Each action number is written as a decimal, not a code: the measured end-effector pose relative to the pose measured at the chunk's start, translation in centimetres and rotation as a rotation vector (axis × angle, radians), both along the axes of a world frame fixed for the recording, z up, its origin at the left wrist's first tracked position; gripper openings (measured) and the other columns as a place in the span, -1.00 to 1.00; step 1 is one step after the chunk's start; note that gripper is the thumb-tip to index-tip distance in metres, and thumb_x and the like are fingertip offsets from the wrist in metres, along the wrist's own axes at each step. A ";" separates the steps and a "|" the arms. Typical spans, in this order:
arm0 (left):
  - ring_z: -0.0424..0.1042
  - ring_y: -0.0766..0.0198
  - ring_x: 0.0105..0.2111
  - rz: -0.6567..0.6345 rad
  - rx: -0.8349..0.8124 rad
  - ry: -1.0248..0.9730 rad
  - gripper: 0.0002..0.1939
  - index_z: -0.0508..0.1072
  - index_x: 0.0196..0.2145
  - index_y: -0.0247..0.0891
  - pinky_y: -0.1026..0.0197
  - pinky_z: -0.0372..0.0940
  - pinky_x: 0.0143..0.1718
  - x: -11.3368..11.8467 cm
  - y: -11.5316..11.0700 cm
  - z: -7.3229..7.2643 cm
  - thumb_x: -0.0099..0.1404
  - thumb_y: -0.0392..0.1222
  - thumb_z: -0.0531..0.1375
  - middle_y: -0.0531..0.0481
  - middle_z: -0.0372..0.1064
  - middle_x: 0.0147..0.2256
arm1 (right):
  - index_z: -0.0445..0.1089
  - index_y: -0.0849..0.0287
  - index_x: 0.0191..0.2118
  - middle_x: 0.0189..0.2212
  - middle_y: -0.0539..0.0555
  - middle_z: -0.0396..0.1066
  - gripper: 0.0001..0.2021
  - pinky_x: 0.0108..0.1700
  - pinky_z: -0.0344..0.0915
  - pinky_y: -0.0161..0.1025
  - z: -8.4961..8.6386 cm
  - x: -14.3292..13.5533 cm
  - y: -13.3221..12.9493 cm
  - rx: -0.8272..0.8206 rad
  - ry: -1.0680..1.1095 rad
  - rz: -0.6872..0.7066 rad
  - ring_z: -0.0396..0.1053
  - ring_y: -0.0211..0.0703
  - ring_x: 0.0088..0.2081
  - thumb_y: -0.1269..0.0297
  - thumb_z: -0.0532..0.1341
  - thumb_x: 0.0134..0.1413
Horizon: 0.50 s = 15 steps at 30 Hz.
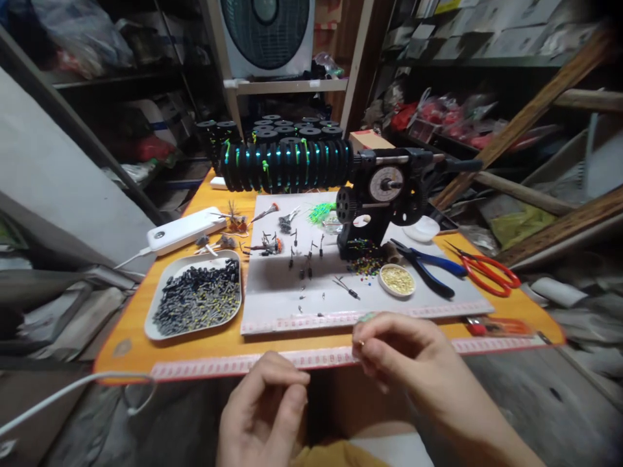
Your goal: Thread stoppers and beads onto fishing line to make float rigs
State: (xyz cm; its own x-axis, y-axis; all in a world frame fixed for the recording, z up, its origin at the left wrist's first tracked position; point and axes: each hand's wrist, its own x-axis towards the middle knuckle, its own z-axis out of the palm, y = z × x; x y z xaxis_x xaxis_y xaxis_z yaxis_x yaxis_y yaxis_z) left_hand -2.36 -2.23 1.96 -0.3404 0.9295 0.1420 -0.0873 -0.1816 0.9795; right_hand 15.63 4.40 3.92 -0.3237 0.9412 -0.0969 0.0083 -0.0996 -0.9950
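Observation:
My left hand [263, 412] is in front of the table's near edge, thumb and forefinger tips brought together. Whatever may be between those tips is too small to make out. To its right, my right hand [409, 357] pinches a tiny gold-coloured piece [361, 344] at the edge of the board. Beyond it, a small white dish [398, 293] holds many small gold-coloured pieces. Several small dark parts with thin prongs [309, 267] stand or lie on the grey board [272, 311]. A white tray [152, 324] of dark and yellow-tipped small parts is at the left.
A black crank device [363, 217] carries a long row of black discs [287, 165]. Blue-handled pliers [428, 263] and red-handled scissors [487, 269] lie at the right. Loose coloured beads [366, 263] surround the device's base. A white power bank [185, 230] sits at the left.

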 end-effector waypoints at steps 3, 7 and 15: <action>0.32 0.36 -0.46 -0.037 -0.012 -0.017 -0.82 0.54 -0.42 -0.17 0.38 0.21 -0.39 0.1 -0.2 0.2 0.30 -0.07 0.29 0.08 0.35 -0.49 | 0.52 0.12 -0.35 -0.51 -0.02 0.48 -0.84 -0.52 0.32 -0.45 0.0 -1.5 -1.3 -0.020 0.017 0.040 0.38 -0.37 -0.57 0.14 0.36 0.11; 0.31 0.35 -0.44 -0.065 -0.005 -0.019 -0.84 0.52 -0.41 -0.15 0.36 0.20 -0.38 0.2 -0.4 -0.2 0.31 -0.09 0.28 0.10 0.35 -0.47 | 0.51 0.08 -0.31 -0.45 -0.04 0.51 -0.93 -0.42 0.37 -0.45 0.6 -2.4 -2.3 0.267 -0.166 0.043 0.46 -0.32 -0.49 0.34 0.27 0.18; 0.29 0.32 -0.44 -0.086 0.046 0.092 -0.86 0.45 -0.39 -0.13 0.29 0.16 -0.37 -0.2 -0.9 -0.9 0.35 -0.17 0.20 0.12 0.29 -0.47 | 0.44 0.09 -0.25 -0.42 -0.04 0.48 -0.86 -0.35 0.36 -0.44 0.6 -3.0 -2.8 0.458 -0.306 0.092 0.46 -0.32 -0.43 0.42 0.16 0.27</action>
